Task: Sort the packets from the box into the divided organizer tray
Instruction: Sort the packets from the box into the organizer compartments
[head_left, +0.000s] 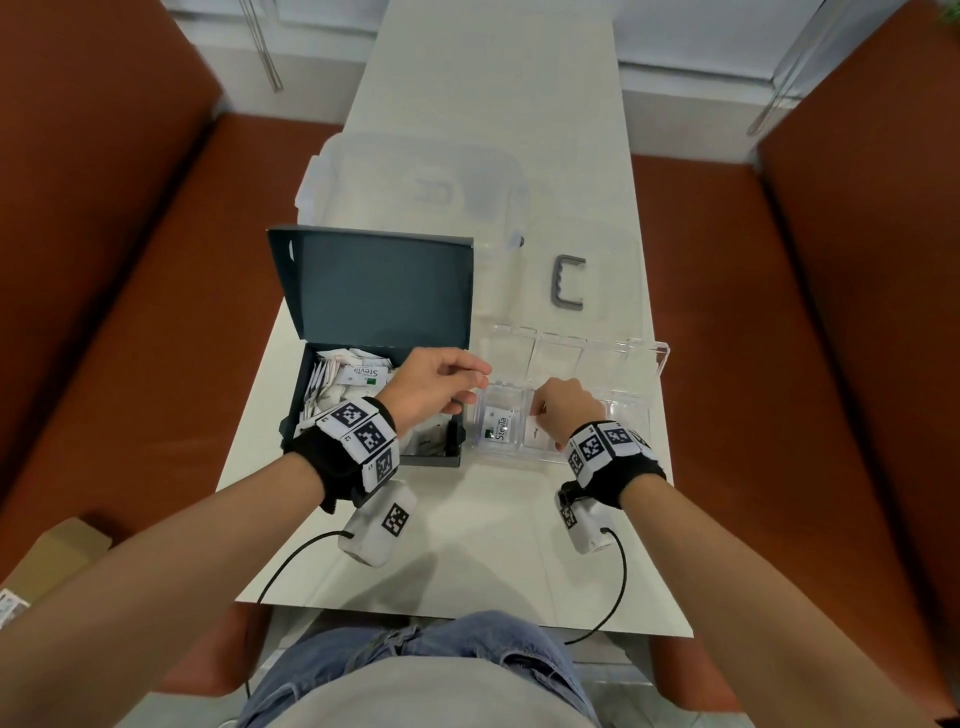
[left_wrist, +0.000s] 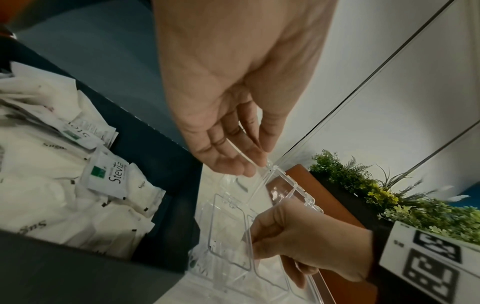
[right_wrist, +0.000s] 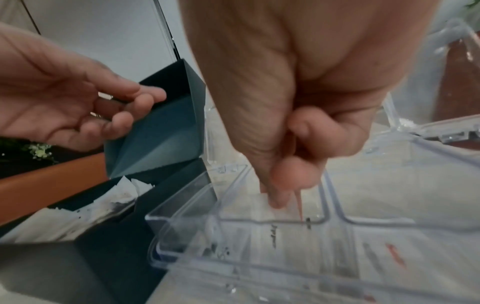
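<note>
In the tray (head_left: 644, 364), right grip (head_left: 563, 410) pinches a packet (head_left: 535, 430); left grip (head_left: 436, 387) slack.

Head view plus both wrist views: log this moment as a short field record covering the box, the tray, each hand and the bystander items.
box: dark box, lid open, many white packets inside
tray: clear divided organizer tray right of the box
near-left compartment: one Stevia packet lying flat
next compartment: right hand lowering a white packet into it, fingers curled on it
left hand: open, holding nothing, over the box's right edge
also on the table: clear lidded bin, grey handle
progress: most packets unsorted
</note>
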